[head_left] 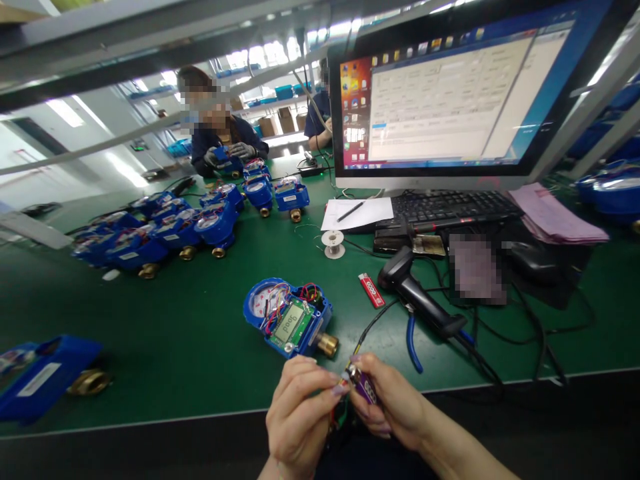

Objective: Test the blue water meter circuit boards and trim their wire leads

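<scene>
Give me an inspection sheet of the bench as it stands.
Surface: green mat.
Job's things: small purple part with coloured wires, pinched between both hands; opened blue water meter just beyond.
Clutter: red lighter, barcode scanner, blue-handled pliers, wire spool, paper and pen.
Hands: left hand and right hand both grip the part.
Cables: black leads trail over the mat's edge.
Surroundings: monitor, keyboard, row of blue meters, seated co-worker.

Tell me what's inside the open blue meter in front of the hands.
Inside the open blue meter: a green circuit board with an LCD, coloured wires and a white dial face. Whatever lies beneath the board is covered.
</scene>
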The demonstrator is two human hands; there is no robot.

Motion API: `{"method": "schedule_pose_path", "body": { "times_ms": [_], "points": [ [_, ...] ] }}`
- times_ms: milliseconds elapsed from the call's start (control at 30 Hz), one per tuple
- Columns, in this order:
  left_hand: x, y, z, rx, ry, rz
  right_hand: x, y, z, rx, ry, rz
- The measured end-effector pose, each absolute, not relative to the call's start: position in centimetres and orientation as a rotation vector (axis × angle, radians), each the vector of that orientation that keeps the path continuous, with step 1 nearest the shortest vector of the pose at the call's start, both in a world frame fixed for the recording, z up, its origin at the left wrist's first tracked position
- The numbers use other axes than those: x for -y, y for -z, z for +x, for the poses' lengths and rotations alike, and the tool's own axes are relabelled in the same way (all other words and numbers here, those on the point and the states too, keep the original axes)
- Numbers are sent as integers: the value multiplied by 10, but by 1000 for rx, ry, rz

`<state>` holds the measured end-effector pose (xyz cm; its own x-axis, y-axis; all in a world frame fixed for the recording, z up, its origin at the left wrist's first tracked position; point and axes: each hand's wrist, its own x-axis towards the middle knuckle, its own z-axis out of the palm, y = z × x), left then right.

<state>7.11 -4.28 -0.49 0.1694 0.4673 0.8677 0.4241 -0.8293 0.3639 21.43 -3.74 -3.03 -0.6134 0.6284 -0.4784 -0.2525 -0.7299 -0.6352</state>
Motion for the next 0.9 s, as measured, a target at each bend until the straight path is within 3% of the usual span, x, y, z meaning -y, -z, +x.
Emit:
{"method": "schedule_pose_path", "body": {
  "times_ms": [533,667,900],
  "points": [
    [45,13,66,-948,-1824,2345,31,20,216,705,-2249,-1000],
    [45,15,53,-959,-1858,2371,9,18,225,1057,-1812,-1202],
    [31,10,10,-1108,-1917,2445,-35,53,228,1738,-648,-1534]
  ]
}}
